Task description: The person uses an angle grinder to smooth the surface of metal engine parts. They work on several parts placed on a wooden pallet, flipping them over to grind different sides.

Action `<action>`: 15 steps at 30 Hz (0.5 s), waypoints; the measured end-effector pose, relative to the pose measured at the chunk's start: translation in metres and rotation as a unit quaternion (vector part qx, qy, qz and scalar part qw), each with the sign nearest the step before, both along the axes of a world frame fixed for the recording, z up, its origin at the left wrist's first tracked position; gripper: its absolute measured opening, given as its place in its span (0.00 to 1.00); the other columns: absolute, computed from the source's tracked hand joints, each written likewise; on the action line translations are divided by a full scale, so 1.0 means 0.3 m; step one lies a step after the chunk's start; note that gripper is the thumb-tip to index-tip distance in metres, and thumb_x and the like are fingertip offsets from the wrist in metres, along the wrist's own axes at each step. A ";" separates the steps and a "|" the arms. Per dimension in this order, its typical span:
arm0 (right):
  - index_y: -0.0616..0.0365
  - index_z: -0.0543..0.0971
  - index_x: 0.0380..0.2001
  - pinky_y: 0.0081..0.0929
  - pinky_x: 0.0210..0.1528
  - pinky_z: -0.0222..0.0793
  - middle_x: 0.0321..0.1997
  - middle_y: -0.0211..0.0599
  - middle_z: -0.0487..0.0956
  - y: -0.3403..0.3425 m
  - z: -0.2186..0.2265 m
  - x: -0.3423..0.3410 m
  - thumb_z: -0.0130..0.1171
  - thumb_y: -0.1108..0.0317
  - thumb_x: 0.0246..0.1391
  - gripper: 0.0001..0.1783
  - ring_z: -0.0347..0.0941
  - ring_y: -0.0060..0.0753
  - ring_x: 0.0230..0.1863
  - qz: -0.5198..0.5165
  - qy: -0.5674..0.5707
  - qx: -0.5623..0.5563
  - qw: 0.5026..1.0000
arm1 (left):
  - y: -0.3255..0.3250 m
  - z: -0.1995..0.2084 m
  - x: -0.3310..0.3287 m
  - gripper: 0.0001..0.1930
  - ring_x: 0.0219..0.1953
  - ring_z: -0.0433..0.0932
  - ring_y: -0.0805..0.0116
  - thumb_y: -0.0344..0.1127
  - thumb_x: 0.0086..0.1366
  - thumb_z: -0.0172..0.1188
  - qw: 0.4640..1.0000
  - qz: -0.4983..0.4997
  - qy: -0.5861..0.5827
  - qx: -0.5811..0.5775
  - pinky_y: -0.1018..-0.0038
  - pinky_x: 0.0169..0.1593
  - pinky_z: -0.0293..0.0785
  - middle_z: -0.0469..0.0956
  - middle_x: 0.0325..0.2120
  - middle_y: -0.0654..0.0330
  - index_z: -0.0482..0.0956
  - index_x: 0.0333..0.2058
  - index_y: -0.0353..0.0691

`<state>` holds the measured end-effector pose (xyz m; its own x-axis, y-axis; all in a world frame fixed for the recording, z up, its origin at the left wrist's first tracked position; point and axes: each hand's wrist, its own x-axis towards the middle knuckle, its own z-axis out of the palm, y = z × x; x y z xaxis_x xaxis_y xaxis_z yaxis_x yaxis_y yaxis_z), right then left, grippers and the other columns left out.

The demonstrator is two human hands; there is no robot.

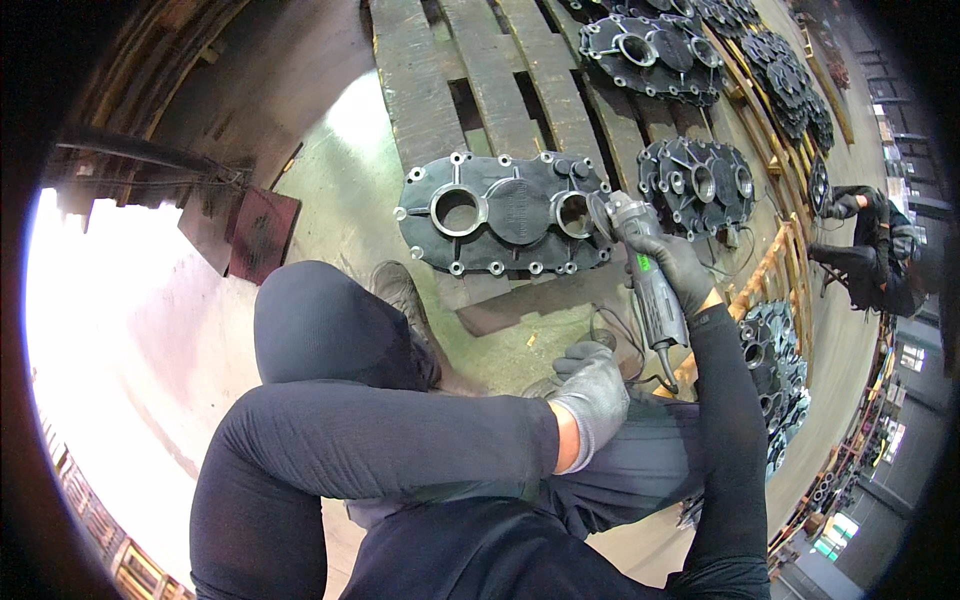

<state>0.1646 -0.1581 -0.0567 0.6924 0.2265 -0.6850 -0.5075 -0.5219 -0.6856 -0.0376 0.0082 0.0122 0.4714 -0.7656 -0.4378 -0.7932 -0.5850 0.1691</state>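
Note:
My right hand, in a dark glove, is closed around the body of an angle grinder. The grinder's disc is at the right-hand bore of a dark metal housing cover; whether they touch I cannot tell. This cover has bright machined rings and bolt bosses around its rim, and lies at the near end of a wooden pallet. Over my bent leg, my left hand, in a grey glove, has its fingers curled. A small dark round thing shows just beyond them; what they hold is hidden.
More housing covers lie on the pallet, with another cover to the right. The grinder's cable loops near my knee. Covers are piled at lower right. Another person sits farther right. A reddish plate stands left.

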 end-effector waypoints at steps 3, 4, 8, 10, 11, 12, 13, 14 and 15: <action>0.69 0.84 0.44 0.33 0.30 0.83 0.32 0.42 0.87 0.046 0.017 0.026 0.73 0.54 0.62 0.24 0.86 0.36 0.27 0.029 0.001 -0.015 0.999 | -0.005 -0.002 0.015 0.13 0.30 0.89 0.49 0.36 0.63 0.63 0.999 -0.012 0.035 0.004 0.46 0.37 0.81 0.89 0.29 0.50 0.93 0.40 0.40; 0.70 0.84 0.43 0.34 0.30 0.83 0.32 0.43 0.87 0.047 0.006 0.053 0.73 0.53 0.62 0.25 0.86 0.36 0.27 0.058 -0.013 -0.032 0.998 | -0.001 0.002 0.011 0.13 0.31 0.89 0.47 0.38 0.63 0.64 0.999 -0.001 0.037 -0.001 0.44 0.39 0.81 0.89 0.29 0.49 0.93 0.40 0.40; 0.69 0.85 0.43 0.33 0.31 0.83 0.32 0.40 0.86 0.102 0.004 0.127 0.72 0.52 0.63 0.25 0.85 0.35 0.27 0.155 -0.038 -0.084 0.984 | 0.027 0.026 -0.005 0.14 0.33 0.89 0.45 0.41 0.62 0.66 0.999 0.022 0.036 -0.024 0.41 0.43 0.81 0.89 0.31 0.50 0.93 0.40 0.41; 0.67 0.84 0.46 0.32 0.30 0.84 0.33 0.40 0.85 0.135 0.027 0.128 0.72 0.53 0.63 0.24 0.85 0.33 0.26 0.172 -0.035 -0.086 0.981 | 0.030 0.028 -0.013 0.14 0.33 0.88 0.46 0.41 0.62 0.66 0.999 0.027 0.025 -0.038 0.43 0.41 0.81 0.89 0.31 0.51 0.93 0.40 0.42; 0.69 0.85 0.46 0.32 0.30 0.83 0.34 0.41 0.86 0.158 0.032 0.123 0.73 0.53 0.62 0.25 0.86 0.35 0.27 0.169 -0.035 -0.081 0.982 | 0.031 0.026 -0.018 0.14 0.32 0.88 0.47 0.41 0.62 0.66 0.998 0.034 0.018 -0.043 0.44 0.40 0.81 0.89 0.31 0.52 0.93 0.39 0.42; 0.70 0.85 0.47 0.32 0.31 0.83 0.35 0.43 0.87 0.187 0.038 0.113 0.74 0.54 0.60 0.26 0.86 0.36 0.27 0.166 -0.036 -0.077 0.982 | 0.032 0.025 -0.019 0.13 0.32 0.88 0.47 0.41 0.62 0.66 0.998 0.034 0.017 -0.049 0.44 0.39 0.81 0.89 0.31 0.52 0.93 0.39 0.42; 0.71 0.85 0.48 0.32 0.31 0.82 0.36 0.45 0.87 0.206 0.041 0.107 0.75 0.54 0.59 0.27 0.87 0.37 0.28 0.163 -0.036 -0.073 0.983 | 0.033 0.025 -0.022 0.13 0.32 0.88 0.48 0.41 0.62 0.66 0.998 0.034 0.017 -0.055 0.44 0.39 0.81 0.89 0.31 0.52 0.93 0.39 0.42; 0.71 0.84 0.50 0.34 0.38 0.84 0.40 0.49 0.88 0.215 0.041 0.114 0.77 0.52 0.56 0.31 0.88 0.40 0.35 0.204 -0.052 -0.100 0.972 | 0.041 0.034 -0.014 0.13 0.32 0.88 0.48 0.41 0.62 0.66 0.997 0.028 0.024 -0.061 0.45 0.38 0.81 0.89 0.32 0.52 0.93 0.40 0.42; 0.72 0.84 0.50 0.35 0.41 0.83 0.41 0.51 0.88 0.222 0.043 0.112 0.77 0.51 0.55 0.33 0.88 0.42 0.37 0.241 -0.089 -0.138 0.957 | 0.046 0.039 -0.008 0.13 0.32 0.88 0.48 0.41 0.62 0.66 0.997 0.022 0.031 -0.068 0.45 0.38 0.81 0.89 0.32 0.52 0.93 0.40 0.42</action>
<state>0.1982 -0.0916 -0.0436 0.6646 0.3764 -0.6455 -0.0507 -0.8392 -0.5415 -0.0400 0.0221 0.0239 0.4804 -0.7996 -0.3603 -0.7534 -0.5865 0.2971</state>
